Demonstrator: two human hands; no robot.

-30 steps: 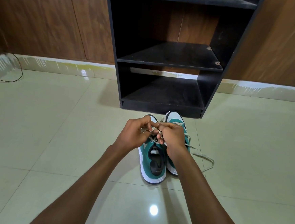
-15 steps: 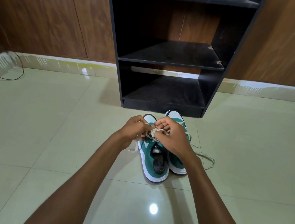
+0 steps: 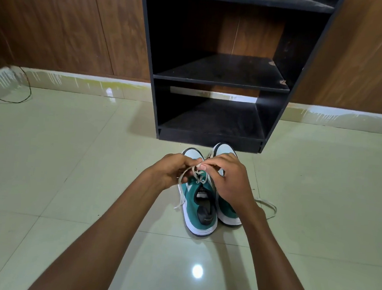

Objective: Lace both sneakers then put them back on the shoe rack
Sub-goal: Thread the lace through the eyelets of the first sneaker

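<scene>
Pale glossy floor tiles (image 3: 68, 181) fill the lower frame, with a ceiling light glinting at bottom centre. Your two forearms rise from the bottom edge and meet at centre frame over a pair of teal suede sneakers with white soles (image 3: 199, 216), set side by side with toes towards the rack. Your left hand (image 3: 172, 170) is pinched shut on the cream flat lace (image 3: 183, 190) of the left-hand shoe, and your right hand (image 3: 228, 180) is closed on the same lace where your fingertips meet. One loose end trails down the shoe's left side; another lace lies slack on the tiles at centre right. You appear mid-lacing on the left-hand shoe, with the other unfinished. Next, thread the held end through an eyelet and pull it snug. Beyond the toes, at upper centre, stands the black wooden shoe rack (image 3: 222, 82), its shelves bare, against brown wood panelling (image 3: 69, 21).
</scene>
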